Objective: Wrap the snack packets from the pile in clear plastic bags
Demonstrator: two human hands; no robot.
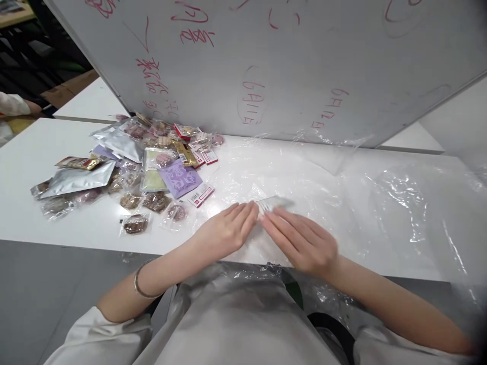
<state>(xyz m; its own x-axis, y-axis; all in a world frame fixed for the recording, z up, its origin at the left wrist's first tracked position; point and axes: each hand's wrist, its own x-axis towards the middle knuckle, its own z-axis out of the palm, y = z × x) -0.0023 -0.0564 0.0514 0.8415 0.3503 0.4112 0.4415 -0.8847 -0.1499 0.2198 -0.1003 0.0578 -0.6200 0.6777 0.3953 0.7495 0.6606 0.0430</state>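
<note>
Pinches a white packet (pixel 277 202) with fingers (pixel 283 233) of left hand (pixel 226 230) and right hand (pixel 310 246). Holds it near the table's (pixel 19 203) front edge.

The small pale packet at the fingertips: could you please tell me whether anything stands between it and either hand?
Nothing visible does: the right hand appears to pinch the packet, and the left hand's fingertips are at its edge. Blur hides the left grip. Clear plastic lies off to the right.

top: wearer's plain pale grey garment (pixel 236 319), softly creased | sleeves (pixel 108 337): matching pale cloth, short, loose, wide-hemmed | left forearm (pixel 173 271): one slim, rounded, metallic-looking bangle (pixel 137 285)
</note>
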